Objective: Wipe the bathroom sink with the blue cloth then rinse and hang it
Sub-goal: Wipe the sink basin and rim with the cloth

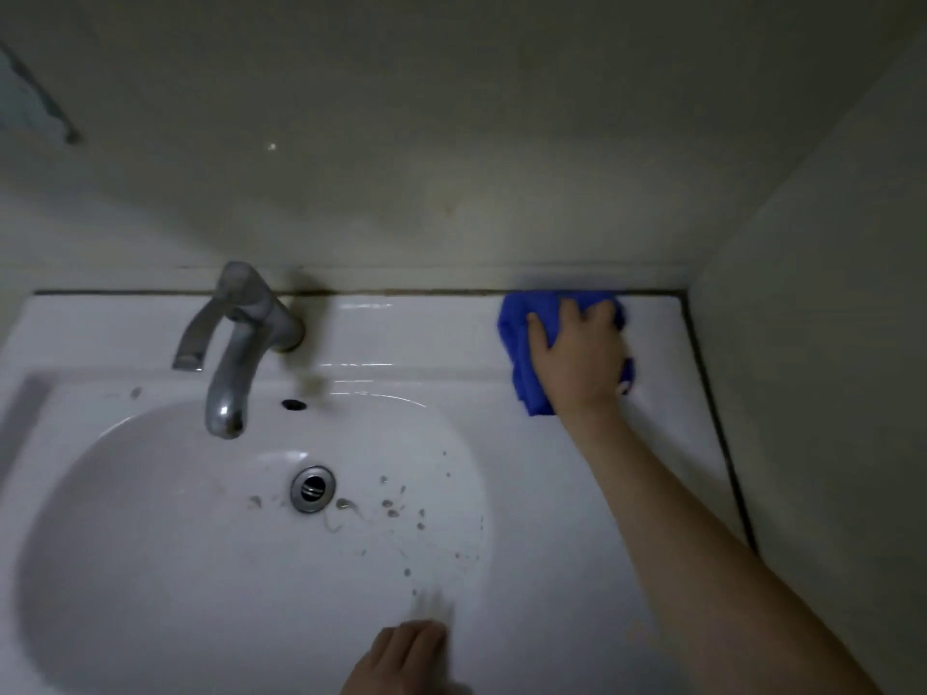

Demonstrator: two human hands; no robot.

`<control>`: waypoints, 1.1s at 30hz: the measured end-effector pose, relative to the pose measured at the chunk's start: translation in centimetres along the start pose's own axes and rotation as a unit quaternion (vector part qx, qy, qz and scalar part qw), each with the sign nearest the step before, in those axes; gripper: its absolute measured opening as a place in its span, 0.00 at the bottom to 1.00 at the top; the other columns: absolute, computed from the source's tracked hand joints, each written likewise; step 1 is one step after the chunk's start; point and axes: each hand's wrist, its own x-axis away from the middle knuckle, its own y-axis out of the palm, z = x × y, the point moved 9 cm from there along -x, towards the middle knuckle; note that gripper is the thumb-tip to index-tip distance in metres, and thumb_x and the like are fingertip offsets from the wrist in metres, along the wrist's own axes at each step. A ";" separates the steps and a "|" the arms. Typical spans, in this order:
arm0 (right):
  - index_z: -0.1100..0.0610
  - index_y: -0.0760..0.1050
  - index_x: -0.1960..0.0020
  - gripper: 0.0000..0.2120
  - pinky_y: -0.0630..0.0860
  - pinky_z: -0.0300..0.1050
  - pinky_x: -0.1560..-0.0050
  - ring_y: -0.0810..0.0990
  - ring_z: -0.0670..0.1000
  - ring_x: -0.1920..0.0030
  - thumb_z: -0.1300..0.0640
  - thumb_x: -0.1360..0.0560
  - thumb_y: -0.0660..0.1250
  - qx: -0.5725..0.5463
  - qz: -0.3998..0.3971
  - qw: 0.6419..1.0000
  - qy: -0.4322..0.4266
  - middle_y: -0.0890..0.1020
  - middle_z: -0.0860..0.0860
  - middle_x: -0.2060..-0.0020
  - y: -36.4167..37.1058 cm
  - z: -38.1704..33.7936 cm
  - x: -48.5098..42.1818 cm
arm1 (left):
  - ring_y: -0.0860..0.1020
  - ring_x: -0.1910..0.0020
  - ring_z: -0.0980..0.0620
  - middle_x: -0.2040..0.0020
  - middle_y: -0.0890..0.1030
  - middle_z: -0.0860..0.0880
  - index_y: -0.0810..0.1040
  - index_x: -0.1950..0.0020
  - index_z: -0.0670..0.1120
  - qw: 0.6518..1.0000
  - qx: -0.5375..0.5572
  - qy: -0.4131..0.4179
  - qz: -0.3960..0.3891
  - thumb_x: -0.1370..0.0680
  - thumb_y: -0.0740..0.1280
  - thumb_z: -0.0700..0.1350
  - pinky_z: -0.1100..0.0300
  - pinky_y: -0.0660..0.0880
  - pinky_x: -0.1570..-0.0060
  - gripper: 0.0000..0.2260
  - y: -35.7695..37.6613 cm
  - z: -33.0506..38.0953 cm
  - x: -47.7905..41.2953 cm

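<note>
A person stands over a white bathroom sink (pixel 577 494), seen from above in dim light. Their right hand (pixel 577 351) lies flat, fingers spread, pressing a bunched blue cloth (pixel 516 338) onto the back right corner of the sink deck, close to the dark seam where deck meets the back wall (pixel 451 143) & near the side wall (pixel 827 343). It presses the cloth rather than clamps it; whether the thumb hooks under, I can't tell. The left hand (pixel 406 659) rests on the front rim at the bottom edge, blurred, holding nothing that I can see; whether its fingers are spread or curled, can't tell. A grey tap (pixel 236 343) stands at back left, spout over the basin, no water running. The basin is spotted w/ grey specks & smears around the drain (pixel 312 489), plus a dark stain beside the tap base, so wiping looks barely begun. To do this step well, I'd judge: keep the palm flat, push the cloth tight along the seam, work the deck toward the tap w/ overlapping strokes, then sweep grime down into the bowl, leaving rinse & hang for last.
</note>
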 end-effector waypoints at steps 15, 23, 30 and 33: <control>0.57 0.77 0.47 0.20 0.74 0.49 0.65 0.78 0.62 0.62 0.41 0.26 0.64 -0.027 -0.045 0.981 -0.185 0.75 0.64 0.53 2.9 -9.1 1.5 | 0.80 0.65 0.56 0.58 0.82 0.56 0.75 0.51 0.55 0.999 0.009 0.005 -0.037 0.40 0.65 0.58 0.66 0.73 0.70 0.20 -1.0 0.1 -0.5; 0.60 0.77 0.49 0.22 0.74 0.50 0.62 0.77 0.63 0.62 0.40 0.25 0.62 -0.018 -0.004 0.999 -0.031 0.75 0.65 0.53 0.7 -1.7 1.2 | 0.77 0.55 0.51 0.51 0.79 0.52 0.76 0.46 0.50 0.998 0.023 0.010 -0.054 0.32 0.65 0.54 0.62 0.75 0.57 0.17 -1.8 0.8 0.5; 0.54 0.69 0.31 0.24 0.73 0.52 0.51 0.74 0.63 0.47 0.44 0.23 0.62 0.073 -0.225 0.896 -0.377 0.70 0.63 0.39 6.8 -12.0 13.5 | 0.77 0.50 0.49 0.47 0.79 0.50 0.76 0.42 0.48 0.997 0.018 -0.022 -0.074 0.31 0.62 0.52 0.58 0.76 0.52 0.19 -2.0 0.4 0.9; 0.52 0.73 0.34 0.22 0.75 0.48 0.58 0.75 0.56 0.58 0.42 0.25 0.64 -0.022 -0.181 0.965 -0.187 0.74 0.59 0.49 2.9 -3.1 14.4 | 0.77 0.49 0.49 0.46 0.79 0.50 0.76 0.40 0.48 0.995 0.017 -0.031 -0.092 0.30 0.61 0.53 0.57 0.76 0.52 0.21 -1.9 0.4 1.0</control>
